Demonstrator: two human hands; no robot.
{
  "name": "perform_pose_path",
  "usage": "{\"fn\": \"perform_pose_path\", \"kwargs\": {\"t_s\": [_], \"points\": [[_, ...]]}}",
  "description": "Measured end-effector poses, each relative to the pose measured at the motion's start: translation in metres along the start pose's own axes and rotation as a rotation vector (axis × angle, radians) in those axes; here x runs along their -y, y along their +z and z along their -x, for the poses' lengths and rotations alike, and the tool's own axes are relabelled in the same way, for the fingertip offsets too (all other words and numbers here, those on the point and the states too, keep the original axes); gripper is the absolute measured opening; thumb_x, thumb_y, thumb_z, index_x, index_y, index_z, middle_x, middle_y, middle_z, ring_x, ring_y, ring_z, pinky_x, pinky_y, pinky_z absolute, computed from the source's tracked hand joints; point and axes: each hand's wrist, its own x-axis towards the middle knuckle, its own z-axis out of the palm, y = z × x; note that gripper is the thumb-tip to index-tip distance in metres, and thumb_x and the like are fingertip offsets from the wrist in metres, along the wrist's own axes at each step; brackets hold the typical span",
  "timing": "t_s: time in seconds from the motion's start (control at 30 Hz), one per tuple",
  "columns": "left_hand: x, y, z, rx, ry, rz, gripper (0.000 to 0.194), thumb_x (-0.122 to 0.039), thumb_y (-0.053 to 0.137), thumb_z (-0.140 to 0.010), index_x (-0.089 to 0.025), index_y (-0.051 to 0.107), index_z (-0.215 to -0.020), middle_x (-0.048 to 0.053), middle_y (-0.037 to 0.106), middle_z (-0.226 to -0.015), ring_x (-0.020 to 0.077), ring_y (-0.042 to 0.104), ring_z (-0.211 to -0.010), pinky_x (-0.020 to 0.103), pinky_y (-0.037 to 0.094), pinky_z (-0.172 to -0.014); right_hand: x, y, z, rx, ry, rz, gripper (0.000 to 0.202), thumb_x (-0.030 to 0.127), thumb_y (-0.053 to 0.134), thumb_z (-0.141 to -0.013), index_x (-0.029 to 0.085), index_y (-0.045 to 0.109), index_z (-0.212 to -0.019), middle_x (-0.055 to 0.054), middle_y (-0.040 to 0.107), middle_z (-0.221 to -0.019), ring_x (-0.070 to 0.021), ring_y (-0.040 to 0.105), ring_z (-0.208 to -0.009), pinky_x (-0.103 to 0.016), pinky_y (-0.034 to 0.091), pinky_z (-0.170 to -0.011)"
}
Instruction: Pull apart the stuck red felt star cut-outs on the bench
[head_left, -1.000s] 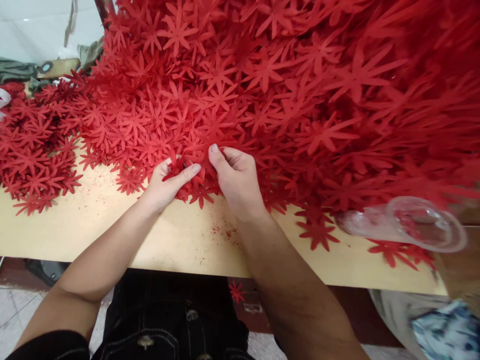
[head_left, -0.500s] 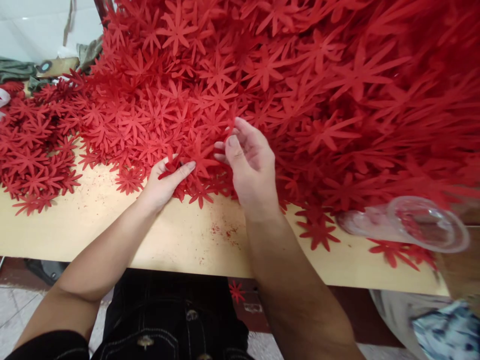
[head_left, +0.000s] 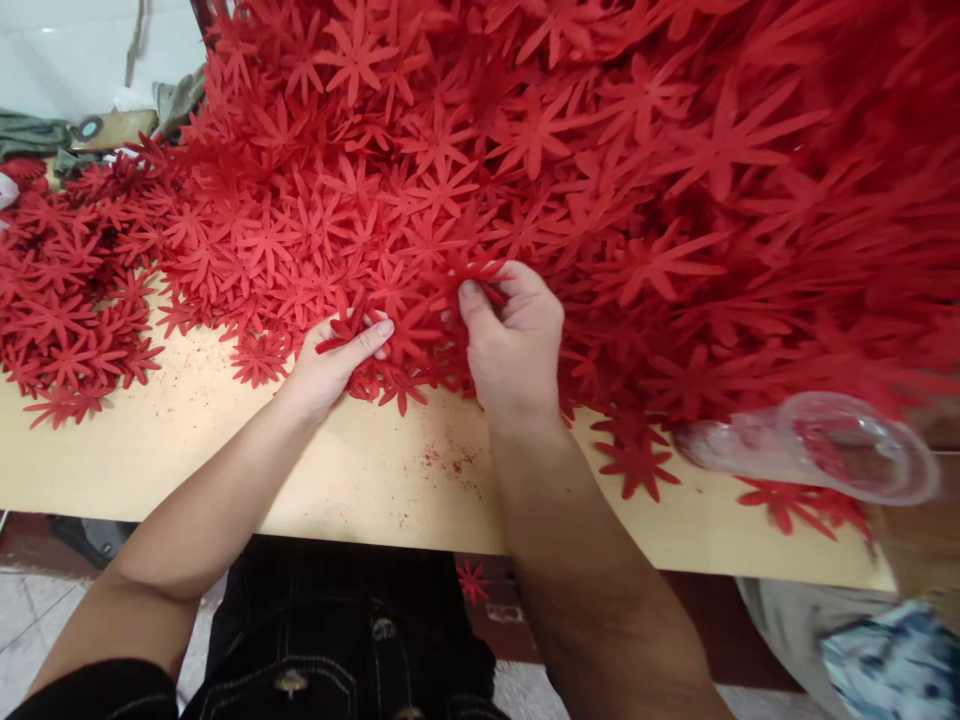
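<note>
A big heap of red flower-shaped cutouts (head_left: 360,190), each with several narrow petals, covers the back of the table. At the heap's front edge my left hand (head_left: 334,355) is closed on a red cutout (head_left: 352,328), its thumb lying across the petals. To its right, my right hand (head_left: 514,340) pinches another red cutout (head_left: 480,275) between thumb and fingers, a little above the pile. The two hands are apart. My right hand's fingertips are partly hidden behind that cutout.
A clear plastic cup (head_left: 855,450) lies on its side at the right of the pale tabletop (head_left: 322,490). A smaller pile of red cutouts (head_left: 67,310) is at the left. Red crumbs dot the front of the table. One cutout (head_left: 472,582) lies below the table edge.
My right hand has closed on a red cutout; half a second ago its fingers were more spread. It has shifted slightly right and down. My left hand has stayed nearly still.
</note>
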Motion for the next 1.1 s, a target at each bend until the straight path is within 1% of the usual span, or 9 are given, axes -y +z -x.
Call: {"fn": "perform_pose_path", "kwargs": {"t_s": [0.13,0.23,0.3,0.4,0.5,0.67,0.9,1.03,1.1], "points": [[-0.001,0.001,0.001,0.034,-0.009,0.043,0.026,-0.034,0.078,-0.063,-0.017,0.067,-0.080,0.001,0.070,-0.079,0.0142,0.066,-0.078,0.034,0.052,-0.086,-0.003,-0.006,-0.002,-0.046,-0.138,0.128,0.036,0.042,0.053,-0.086,0.028,0.054,-0.119,-0.007,0.055,-0.121,-0.0226,0.055,-0.114,-0.045,0.048,-0.096],[-0.002,0.000,0.000,0.005,-0.001,0.042,0.024,-0.034,0.079,-0.063,-0.018,0.065,-0.075,-0.001,0.067,-0.072,0.0122,0.063,-0.071,0.031,0.053,-0.080,0.011,-0.004,0.003,-0.002,-0.174,0.187,0.039,0.047,0.054,-0.084,0.029,0.057,-0.118,-0.007,0.052,-0.127,-0.0240,0.048,-0.125,-0.047,0.044,-0.102],[-0.002,-0.001,-0.001,-0.017,0.004,0.011,0.025,-0.037,0.079,-0.063,-0.018,0.062,-0.067,-0.003,0.061,-0.061,0.0099,0.058,-0.060,0.028,0.052,-0.071,0.018,0.000,0.007,0.107,-0.118,0.116,0.036,0.049,0.057,-0.082,0.027,0.062,-0.111,-0.007,0.059,-0.117,-0.0220,0.055,-0.116,-0.043,0.048,-0.098],[-0.002,-0.001,-0.001,-0.027,0.033,-0.021,0.032,-0.044,0.078,-0.062,-0.019,0.059,-0.060,-0.005,0.052,-0.052,0.0073,0.047,-0.050,0.026,0.046,-0.060,0.021,0.009,0.013,0.282,0.029,-0.054,0.033,0.049,0.065,-0.076,0.023,0.065,-0.096,-0.004,0.066,-0.093,-0.0162,0.064,-0.085,-0.035,0.055,-0.081],[-0.002,0.000,0.000,-0.018,0.046,-0.022,0.034,-0.047,0.077,-0.062,-0.018,0.058,-0.059,-0.005,0.050,-0.052,0.0071,0.045,-0.050,0.025,0.044,-0.058,0.019,0.014,0.015,0.321,0.101,-0.159,0.028,0.046,0.068,-0.073,0.021,0.063,-0.082,0.000,0.065,-0.078,-0.0122,0.061,-0.070,-0.030,0.054,-0.069],[-0.005,0.000,-0.003,-0.005,0.027,-0.028,0.036,-0.047,0.075,-0.065,-0.018,0.055,-0.057,-0.005,0.051,-0.053,0.0074,0.048,-0.052,0.025,0.045,-0.063,0.019,0.009,0.009,0.200,0.105,-0.111,0.024,0.043,0.066,-0.074,0.021,0.057,-0.073,0.002,0.057,-0.065,-0.0094,0.054,-0.058,-0.026,0.049,-0.057],[-0.008,0.000,-0.002,-0.006,-0.014,0.047,0.027,-0.041,0.075,-0.066,-0.017,0.066,-0.071,-0.004,0.056,-0.058,0.0062,0.053,-0.057,0.022,0.047,-0.066,0.001,-0.004,-0.003,-0.035,-0.020,-0.012,0.016,0.039,0.061,-0.080,0.025,0.055,-0.083,0.001,0.059,-0.073,-0.0109,0.056,-0.057,-0.030,0.051,-0.058],[-0.008,0.000,-0.001,-0.044,-0.034,0.079,0.028,-0.043,0.075,-0.067,-0.019,0.067,-0.077,0.000,0.066,-0.073,0.0126,0.063,-0.074,0.028,0.051,-0.076,-0.005,-0.006,-0.004,-0.099,-0.018,0.042,0.020,0.045,0.055,-0.083,0.025,0.055,-0.085,0.000,0.057,-0.072,-0.0143,0.059,-0.064,-0.032,0.052,-0.059],[-0.008,-0.002,-0.001,-0.044,-0.053,0.086,0.028,-0.044,0.074,-0.068,-0.020,0.067,-0.081,0.001,0.069,-0.079,0.0159,0.065,-0.080,0.031,0.052,-0.078,-0.006,-0.008,-0.004,-0.139,-0.062,0.109,0.024,0.047,0.051,-0.086,0.026,0.057,-0.095,-0.003,0.059,-0.080,-0.0172,0.062,-0.074,-0.034,0.053,-0.064]]}}
